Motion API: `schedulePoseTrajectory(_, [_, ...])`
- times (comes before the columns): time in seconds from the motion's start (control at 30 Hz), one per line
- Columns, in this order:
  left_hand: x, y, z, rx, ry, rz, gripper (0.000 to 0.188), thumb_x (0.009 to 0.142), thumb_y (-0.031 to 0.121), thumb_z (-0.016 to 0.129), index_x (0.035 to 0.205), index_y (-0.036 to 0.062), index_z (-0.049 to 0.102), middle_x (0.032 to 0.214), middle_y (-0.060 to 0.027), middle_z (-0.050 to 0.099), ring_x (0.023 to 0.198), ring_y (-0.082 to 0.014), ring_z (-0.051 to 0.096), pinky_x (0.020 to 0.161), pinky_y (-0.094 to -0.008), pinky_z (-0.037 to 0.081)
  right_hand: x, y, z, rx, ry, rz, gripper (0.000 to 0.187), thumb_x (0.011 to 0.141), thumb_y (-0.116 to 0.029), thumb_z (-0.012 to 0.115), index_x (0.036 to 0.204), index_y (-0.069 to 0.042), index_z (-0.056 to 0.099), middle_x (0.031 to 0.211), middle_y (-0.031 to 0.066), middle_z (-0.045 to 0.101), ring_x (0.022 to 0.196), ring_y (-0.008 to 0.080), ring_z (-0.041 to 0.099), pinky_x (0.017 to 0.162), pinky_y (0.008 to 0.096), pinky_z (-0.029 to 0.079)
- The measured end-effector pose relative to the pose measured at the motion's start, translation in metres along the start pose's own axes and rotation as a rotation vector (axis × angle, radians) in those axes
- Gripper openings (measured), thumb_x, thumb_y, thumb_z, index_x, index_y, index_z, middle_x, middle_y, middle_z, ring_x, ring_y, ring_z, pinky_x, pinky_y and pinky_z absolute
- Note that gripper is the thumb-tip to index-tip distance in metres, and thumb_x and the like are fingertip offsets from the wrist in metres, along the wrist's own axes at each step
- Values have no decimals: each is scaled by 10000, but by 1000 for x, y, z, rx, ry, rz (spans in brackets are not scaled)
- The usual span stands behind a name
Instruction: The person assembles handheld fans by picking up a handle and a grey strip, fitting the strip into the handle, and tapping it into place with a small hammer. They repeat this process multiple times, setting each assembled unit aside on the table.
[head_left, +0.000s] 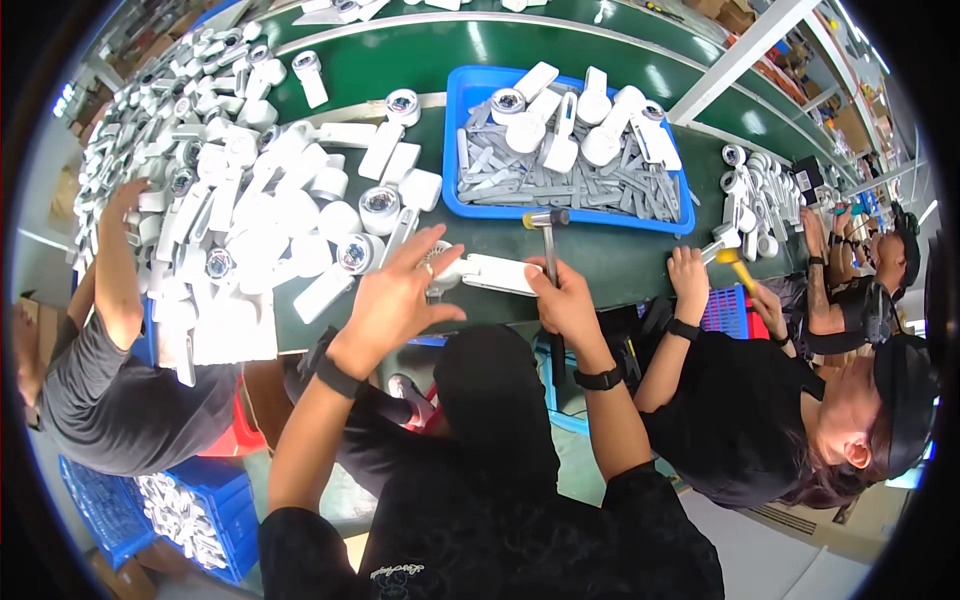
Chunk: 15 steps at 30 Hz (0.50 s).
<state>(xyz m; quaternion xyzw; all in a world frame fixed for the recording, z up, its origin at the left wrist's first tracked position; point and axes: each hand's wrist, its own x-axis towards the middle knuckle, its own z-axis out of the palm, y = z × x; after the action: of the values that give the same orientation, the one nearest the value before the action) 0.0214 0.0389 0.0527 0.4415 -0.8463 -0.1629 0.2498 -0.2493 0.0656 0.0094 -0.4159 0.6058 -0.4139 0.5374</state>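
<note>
My left hand (390,300) is open, fingers spread, just over the round head of a white handheld device (500,275) that looks like a small fan. Its flat handle points right across the green table edge. In my right hand (568,302) is a hammer (547,236), held upright with its small two-ended head above the fist and its dark shaft below. My right thumb lies at the handle end of the white device; whether it grips it too, I cannot tell. Part of the device's head is hidden by my left hand.
A big heap of similar white devices (250,190) covers the table at left. A blue tray (462,207) behind my hands holds grey strips with several white devices on top. Co-workers sit on both sides; the right one holds a yellow-headed hammer (733,262) close by.
</note>
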Motion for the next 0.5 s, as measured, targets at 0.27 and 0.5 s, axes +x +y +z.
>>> schedulePoseTrajectory(0.27, [32, -5, -6, 54, -277, -127, 771, 746, 271, 852, 1440, 114, 556, 1209, -167, 689, 1084, -363, 680, 868, -448, 573, -1, -8, 7, -166, 175, 29, 420, 1041, -402, 617, 1018, 16, 649, 577, 10, 553, 396, 91, 466, 383, 290, 348])
schedulePoseTrajectory(0.5, [40, -22, -25, -3, -298, -20, 786, 813, 299, 832, 1468, 7, 510, 1249, -212, 697, 1068, -323, 698, 926, -409, 540, -35, -27, -13, 9, 121, -43, 293, 1026, -203, 662, 1246, -12, 692, 590, -12, 532, 360, 51, 390, 341, 246, 268])
